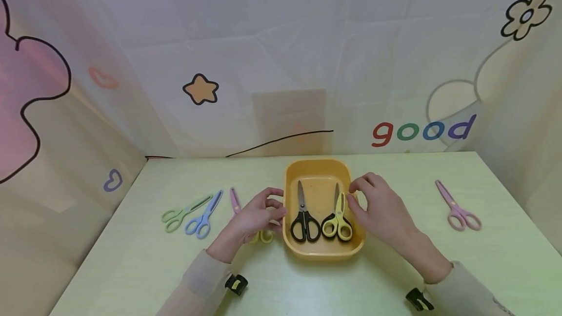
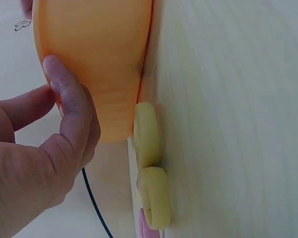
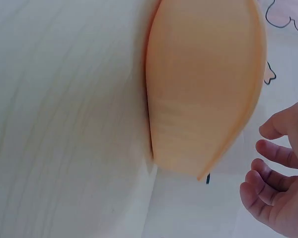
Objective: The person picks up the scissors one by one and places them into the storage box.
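A yellow-orange plastic tray (image 1: 323, 256) sits on the table. My left hand (image 1: 259, 214) pinches its left rim, with the thumb at the edge and the fingers (image 2: 72, 96) against the outer wall. Inside lie black-handled scissors (image 1: 304, 226) and yellow scissors (image 1: 339, 218), which overlap a second black-handled pair (image 1: 326, 231). My right hand (image 1: 384, 208) is at the tray's right rim; in the right wrist view its loosely bent fingers (image 3: 273, 158) stand apart from the tray (image 3: 203, 84) and hold nothing.
Green scissors (image 1: 177, 218) and blue scissors (image 1: 203, 222) lie on the table at left. Pink scissors (image 1: 234, 201) and yellow handles (image 1: 266, 236) show partly behind my left hand. Another pink pair (image 1: 458, 212) lies far right. A printed curtain (image 1: 281, 62) hangs behind the table.
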Demonstrator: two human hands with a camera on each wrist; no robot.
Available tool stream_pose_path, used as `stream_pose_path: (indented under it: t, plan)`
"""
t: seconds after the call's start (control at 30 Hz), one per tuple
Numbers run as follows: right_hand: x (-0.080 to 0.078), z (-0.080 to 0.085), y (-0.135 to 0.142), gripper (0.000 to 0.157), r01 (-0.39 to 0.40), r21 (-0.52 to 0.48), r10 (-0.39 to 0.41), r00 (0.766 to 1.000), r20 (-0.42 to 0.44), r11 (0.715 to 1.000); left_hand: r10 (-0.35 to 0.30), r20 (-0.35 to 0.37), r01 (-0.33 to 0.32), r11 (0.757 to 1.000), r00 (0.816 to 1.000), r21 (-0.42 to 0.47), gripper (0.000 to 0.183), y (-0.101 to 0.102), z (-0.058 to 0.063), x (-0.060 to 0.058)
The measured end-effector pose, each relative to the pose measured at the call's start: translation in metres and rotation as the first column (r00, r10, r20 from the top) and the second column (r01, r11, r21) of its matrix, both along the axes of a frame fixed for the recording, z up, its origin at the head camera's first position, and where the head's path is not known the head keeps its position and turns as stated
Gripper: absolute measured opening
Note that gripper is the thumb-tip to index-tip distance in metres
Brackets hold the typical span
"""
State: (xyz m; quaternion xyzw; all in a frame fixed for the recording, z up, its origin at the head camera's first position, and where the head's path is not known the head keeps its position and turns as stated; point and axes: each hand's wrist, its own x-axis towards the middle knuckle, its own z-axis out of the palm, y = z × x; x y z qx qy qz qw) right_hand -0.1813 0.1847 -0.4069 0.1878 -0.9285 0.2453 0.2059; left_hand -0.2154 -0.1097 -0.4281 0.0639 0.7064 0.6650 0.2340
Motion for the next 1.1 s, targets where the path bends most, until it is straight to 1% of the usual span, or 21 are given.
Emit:
stream_pose_path:
  t: [0.07,0.17,0.43,0.57,0.77,0.93,1.1]
  plan:
    - [-0.001,-0.001,0.007,0.009,0.015,-0.006,-0.015,1.0,-0.018,1.0,-0.002,-0.001,0.002,1.0,1.0,0.003,0.049,0.0,0.0,0.0]
    - [0.0,-0.001,0.017,0.007,0.035,-0.008,-0.035,0.999,-0.021,0.999,-0.01,-0.008,0.01,1.0,1.0,0.003,0.049,0.0,-0.001,0.0]
    - [-0.001,0.002,0.036,0.006,0.075,0.009,-0.075,0.997,0.021,0.997,-0.009,-0.015,0.009,1.0,1.0,0.009,0.048,0.001,0.0,0.0]
    - [-0.001,0.004,0.046,0.005,0.098,0.05,-0.102,0.991,0.083,0.994,-0.013,-0.017,0.013,1.0,1.0,0.021,0.047,0.001,0.001,0.001]
    - [-0.003,0.002,0.061,0.008,0.131,0.102,-0.149,0.97,0.192,0.986,-0.012,-0.023,0.013,1.0,1.0,0.013,0.046,0.0,0.0,0.0]
    - [-0.004,-0.001,0.073,0.012,0.136,0.115,-0.162,0.952,0.26,0.984,-0.009,-0.019,0.009,1.0,1.0,0.002,0.046,0.0,0.0,0.0]
    - [-0.006,-0.004,0.085,0.019,0.123,0.141,-0.163,0.932,0.323,0.982,-0.005,-0.014,0.005,1.0,1.0,-0.005,0.046,0.0,0.001,0.0]
